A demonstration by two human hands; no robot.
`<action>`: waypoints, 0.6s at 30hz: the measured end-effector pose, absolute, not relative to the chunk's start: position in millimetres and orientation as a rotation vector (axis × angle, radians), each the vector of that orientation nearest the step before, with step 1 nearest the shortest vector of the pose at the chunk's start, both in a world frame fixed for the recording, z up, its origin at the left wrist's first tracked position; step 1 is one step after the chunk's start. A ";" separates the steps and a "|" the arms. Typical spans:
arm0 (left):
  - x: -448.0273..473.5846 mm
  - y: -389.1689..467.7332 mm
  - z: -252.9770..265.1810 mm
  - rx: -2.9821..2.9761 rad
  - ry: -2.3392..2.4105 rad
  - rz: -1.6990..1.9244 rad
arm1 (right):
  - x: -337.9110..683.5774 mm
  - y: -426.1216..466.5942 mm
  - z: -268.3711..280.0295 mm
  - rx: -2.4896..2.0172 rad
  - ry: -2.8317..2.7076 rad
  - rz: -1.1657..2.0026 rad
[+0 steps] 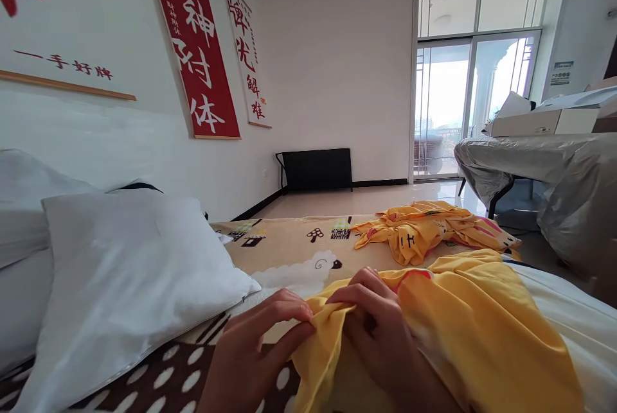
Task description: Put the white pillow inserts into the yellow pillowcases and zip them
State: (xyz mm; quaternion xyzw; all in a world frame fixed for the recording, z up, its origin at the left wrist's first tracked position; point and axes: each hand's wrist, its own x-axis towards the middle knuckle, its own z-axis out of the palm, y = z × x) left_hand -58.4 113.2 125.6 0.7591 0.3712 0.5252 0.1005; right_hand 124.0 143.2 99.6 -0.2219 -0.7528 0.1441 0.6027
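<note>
Two hands (258, 342), both mine; one yellow cloth (486, 326), one orange heap (424, 230); three scrolls (207, 72), one black panel (318, 169), and pillows (135, 272), I make at least two!

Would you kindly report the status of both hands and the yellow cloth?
Left hand and right hand pinching yellow cloth. Cloth creased. White pillow to the left, off the cloth.

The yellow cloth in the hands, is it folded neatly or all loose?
Loose: the yellow cloth is bunched between the left hand and right hand, and the rest drapes in wrinkles.
</note>
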 end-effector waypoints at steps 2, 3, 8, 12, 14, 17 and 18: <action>-60.1 113.9 125.8 2.404 0.940 1.498 | 124.1 144.2 100.5 -0.470 -1.750 0.314; -60.5 114.0 126.3 2.461 0.891 1.476 | 124.0 145.0 100.7 -0.438 -1.765 0.306; -59.3 111.8 126.0 2.534 0.860 1.333 | 122.3 147.4 99.5 -0.376 -1.741 0.303; -56.9 112.0 123.2 2.328 0.808 1.442 | 124.4 143.9 103.4 -0.329 -1.789 0.271; -55.4 113.3 123.2 2.208 0.798 1.563 | 127.1 141.9 106.7 -0.322 -1.875 0.247; -53.9 116.6 124.2 2.180 0.807 1.535 | 131.2 141.0 109.7 -0.307 -2.030 0.229; -53.6 118.2 124.1 2.203 0.821 1.484 | 132.2 141.3 109.9 -0.301 -2.068 0.228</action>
